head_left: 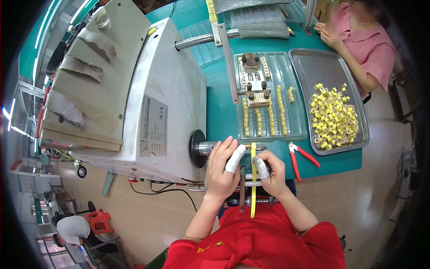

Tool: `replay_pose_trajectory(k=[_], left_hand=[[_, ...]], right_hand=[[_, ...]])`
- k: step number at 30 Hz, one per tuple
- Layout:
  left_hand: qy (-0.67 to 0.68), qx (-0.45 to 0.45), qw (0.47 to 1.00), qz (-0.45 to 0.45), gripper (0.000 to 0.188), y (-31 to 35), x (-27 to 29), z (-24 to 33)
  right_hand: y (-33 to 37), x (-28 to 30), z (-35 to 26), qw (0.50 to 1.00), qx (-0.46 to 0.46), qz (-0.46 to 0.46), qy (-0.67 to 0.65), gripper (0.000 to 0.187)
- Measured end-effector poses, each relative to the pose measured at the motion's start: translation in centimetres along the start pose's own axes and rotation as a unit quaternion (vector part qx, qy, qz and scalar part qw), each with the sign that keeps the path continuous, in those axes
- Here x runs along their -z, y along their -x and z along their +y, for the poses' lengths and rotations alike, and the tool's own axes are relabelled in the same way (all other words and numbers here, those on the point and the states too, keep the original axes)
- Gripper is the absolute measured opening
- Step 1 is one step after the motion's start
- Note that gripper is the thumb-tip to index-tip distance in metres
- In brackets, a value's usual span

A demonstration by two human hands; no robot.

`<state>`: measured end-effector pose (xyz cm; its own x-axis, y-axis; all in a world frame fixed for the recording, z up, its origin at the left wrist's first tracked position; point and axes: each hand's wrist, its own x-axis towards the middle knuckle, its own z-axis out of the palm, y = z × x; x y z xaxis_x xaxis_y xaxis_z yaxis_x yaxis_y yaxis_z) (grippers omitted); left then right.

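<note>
A metal spindle (205, 148) juts from the machine's black wheel. My left hand (222, 172) lies over this shaft, its long fingers stretched across it and a white finger cover on one digit. Just right of it, my right hand (273, 174) is curled, with its covered thumb pressed at a strip of yellow tape (253, 197). This tape runs up from rollers near my waist to the spindle's end. A small workpiece (261, 147) shows there in part; my fingers hide its details. Red-handled cutters (295, 161) lie close to my right hand.
The white machine (174, 98) stands at left, a hinged metal arm (228, 67) above the bench. Beyond my hands is a plastic tray (286, 121) with rows of yellow parts. A metal tray (363, 130) holds a heap of yellow pieces (333, 116). A person (367, 49) sits far right.
</note>
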<state>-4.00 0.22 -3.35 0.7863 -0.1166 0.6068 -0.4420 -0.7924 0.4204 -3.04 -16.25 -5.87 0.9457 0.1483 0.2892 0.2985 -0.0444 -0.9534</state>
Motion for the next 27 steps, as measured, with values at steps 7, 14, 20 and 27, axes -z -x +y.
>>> replay_pose_trajectory(k=[7,14,20,27], left_hand=[[0.001,-0.019,0.999,0.026,0.05,0.5,-0.6,-0.2],[-0.002,-0.003,1.0,0.025,0.045,0.4,-0.7,0.0],[-0.018,-0.037,0.998,-0.056,0.05,-2.1,0.1,0.2],[0.013,0.018,0.995,-0.098,0.042,-4.4,0.8,0.7]], right_hand=[[0.0,-0.2,0.1,1.0,-0.025,0.007,0.003,0.007],[0.1,-0.4,0.5,0.999,-0.037,0.017,-0.016,0.008],[0.1,-0.2,0.1,0.998,-0.053,0.014,0.015,0.012],[-0.2,0.2,-2.0,0.983,-0.025,0.023,0.18,0.029]])
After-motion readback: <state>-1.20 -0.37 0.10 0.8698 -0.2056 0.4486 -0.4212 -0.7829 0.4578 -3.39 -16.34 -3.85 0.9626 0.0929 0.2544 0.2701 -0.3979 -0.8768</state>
